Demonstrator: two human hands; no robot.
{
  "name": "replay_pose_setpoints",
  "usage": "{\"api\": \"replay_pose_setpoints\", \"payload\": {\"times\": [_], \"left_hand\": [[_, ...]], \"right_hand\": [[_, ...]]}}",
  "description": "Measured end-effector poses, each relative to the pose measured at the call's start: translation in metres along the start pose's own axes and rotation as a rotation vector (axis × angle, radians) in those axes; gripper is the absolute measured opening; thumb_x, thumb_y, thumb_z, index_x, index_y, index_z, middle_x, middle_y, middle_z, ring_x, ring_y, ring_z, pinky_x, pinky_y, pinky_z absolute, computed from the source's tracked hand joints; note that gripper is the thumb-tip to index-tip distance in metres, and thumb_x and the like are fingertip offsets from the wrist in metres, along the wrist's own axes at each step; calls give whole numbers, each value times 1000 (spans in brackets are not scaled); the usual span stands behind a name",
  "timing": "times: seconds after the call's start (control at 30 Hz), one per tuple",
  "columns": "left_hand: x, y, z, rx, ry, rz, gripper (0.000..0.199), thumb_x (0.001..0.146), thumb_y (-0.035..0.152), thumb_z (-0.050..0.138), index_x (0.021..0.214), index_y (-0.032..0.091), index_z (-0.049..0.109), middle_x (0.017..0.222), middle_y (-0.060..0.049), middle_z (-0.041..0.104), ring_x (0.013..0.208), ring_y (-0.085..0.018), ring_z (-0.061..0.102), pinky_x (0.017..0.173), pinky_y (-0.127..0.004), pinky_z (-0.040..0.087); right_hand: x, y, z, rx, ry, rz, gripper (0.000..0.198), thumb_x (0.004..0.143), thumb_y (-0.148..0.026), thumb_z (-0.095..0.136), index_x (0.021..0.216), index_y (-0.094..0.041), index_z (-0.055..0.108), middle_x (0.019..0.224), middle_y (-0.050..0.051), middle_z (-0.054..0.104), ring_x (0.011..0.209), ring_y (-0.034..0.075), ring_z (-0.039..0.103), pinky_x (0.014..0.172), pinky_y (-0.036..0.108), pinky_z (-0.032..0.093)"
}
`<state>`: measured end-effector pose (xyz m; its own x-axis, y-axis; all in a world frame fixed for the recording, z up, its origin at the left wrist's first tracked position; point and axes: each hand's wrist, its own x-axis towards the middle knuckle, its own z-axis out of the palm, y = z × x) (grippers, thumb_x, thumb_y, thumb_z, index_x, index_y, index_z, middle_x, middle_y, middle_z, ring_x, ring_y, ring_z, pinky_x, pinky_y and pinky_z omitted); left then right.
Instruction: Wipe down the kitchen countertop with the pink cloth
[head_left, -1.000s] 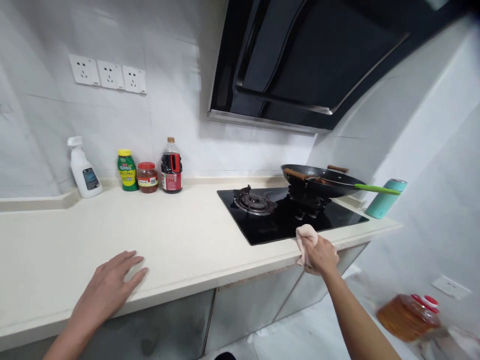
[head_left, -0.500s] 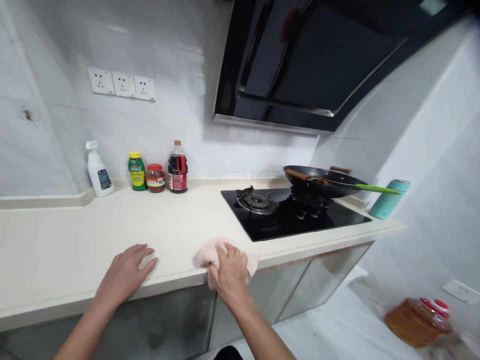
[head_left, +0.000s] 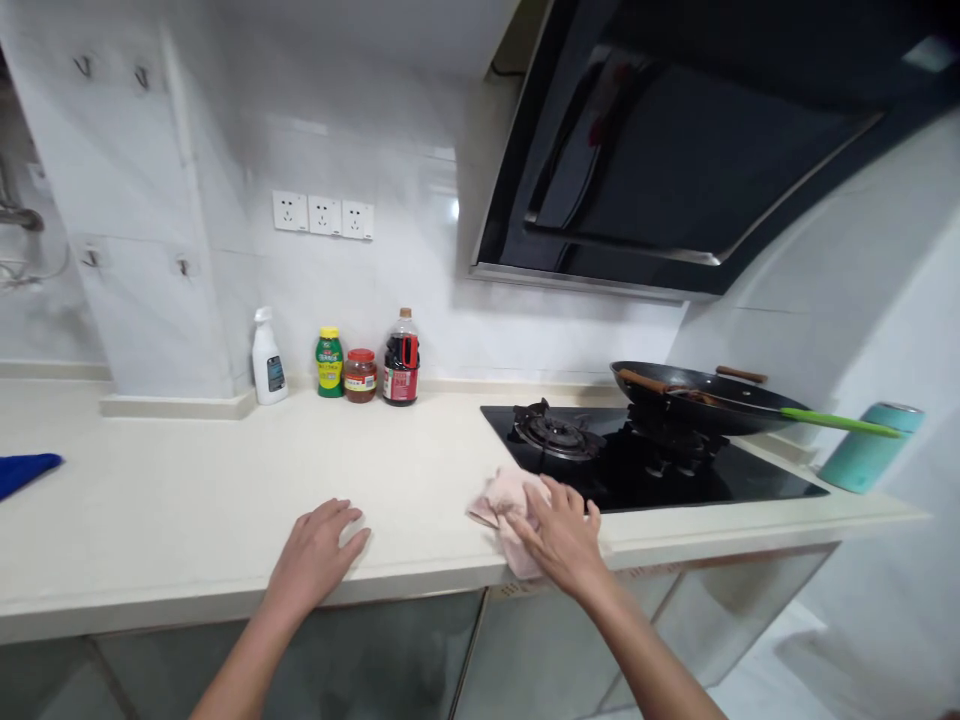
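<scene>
Two hands, one busy: left hand [head_left: 315, 555] over the counter [head_left: 225, 480], grip loosely curled, nothing in it.
Right hand [head_left: 562, 535]: fingers fanned over the pink cloth [head_left: 506, 500]; can't tell if it's actually pinching any.
Cloth spot: roughly 3 o'clock from the left hand, by the gas hob's [head_left: 615, 490] near-left corner.
What moved: cloth was in front of the hob a second ago, so I'd guess the counter's getting it now.
</scene>
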<state>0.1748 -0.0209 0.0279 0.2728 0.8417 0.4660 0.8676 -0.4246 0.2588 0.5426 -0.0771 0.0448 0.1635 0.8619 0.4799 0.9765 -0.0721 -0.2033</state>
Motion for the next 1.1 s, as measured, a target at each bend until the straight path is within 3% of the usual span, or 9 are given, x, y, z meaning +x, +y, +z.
{"api": "replay_pose_setpoints", "payload": {"times": [0.1, 0.27, 0.57, 0.7, 0.8, 0.9, 1.0, 1.1], "left_hand": [[-2, -2, 3, -11, 27, 18, 36, 93, 41, 49, 114, 22, 72, 130, -10, 69, 129, -27, 57, 106, -46, 45], [-7, -2, 8, 0, 65, 38, 34, 93, 41, 52, 116, 24, 70, 132, -10, 68, 130, -29, 56, 106, -48, 46], [-13, -4, 15, 95, 171, 175, 29, 94, 40, 56, 116, 27, 69, 127, -9, 69, 128, -31, 57, 96, -47, 53], [-9, -10, 19, 122, 223, 263, 30, 91, 42, 59, 116, 27, 68, 120, -9, 72, 121, -32, 61, 86, -44, 57], [-6, -14, 22, 138, 242, 296, 30, 90, 41, 61, 115, 28, 68, 118, -9, 72, 118, -32, 64, 84, -43, 58], [-5, -15, 23, 146, 272, 316, 28, 89, 39, 61, 113, 27, 68, 119, -10, 72, 116, -31, 65, 83, -42, 59], [-5, -13, 20, 141, 290, 314, 27, 89, 38, 61, 112, 25, 68, 120, -11, 72, 114, -31, 66, 82, -44, 59], [-7, -11, 17, 125, 282, 267, 26, 89, 37, 62, 112, 25, 67, 121, -12, 71, 116, -33, 65, 84, -48, 58]], "right_hand": [[-7, 18, 17, -50, -175, -87, 44, 99, -52, 38, 134, -37, 58, 133, 7, 58, 119, 30, 51, 101, 48, 39], [20, 14, 48, -66, -222, -98, 48, 97, -58, 40, 130, -31, 61, 135, 8, 58, 120, 31, 53, 100, 44, 40], [148, -6, 117, -93, -219, -97, 64, 95, -71, 33, 122, -19, 59, 130, 14, 59, 121, 32, 54, 101, 45, 39], [210, -26, 146, -109, -220, -35, 75, 91, -76, 37, 137, -19, 51, 138, 16, 53, 126, 37, 49, 107, 53, 33], [244, -52, 164, -59, -287, 9, 78, 93, -73, 37, 150, -20, 38, 154, 20, 35, 140, 42, 32, 111, 62, 22], [262, -96, 178, -10, -360, -22, 78, 95, -71, 35, 156, -22, 31, 161, 21, 21, 145, 46, 19, 110, 69, 14], [258, -160, 185, 54, -427, -148, 80, 94, -73, 35, 158, -24, 26, 164, 18, 15, 148, 45, 14, 113, 68, 11], [230, -228, 180, 133, -492, -356, 78, 94, -73, 38, 158, -30, 25, 165, 12, 14, 150, 39, 11, 118, 60, 9]]}}
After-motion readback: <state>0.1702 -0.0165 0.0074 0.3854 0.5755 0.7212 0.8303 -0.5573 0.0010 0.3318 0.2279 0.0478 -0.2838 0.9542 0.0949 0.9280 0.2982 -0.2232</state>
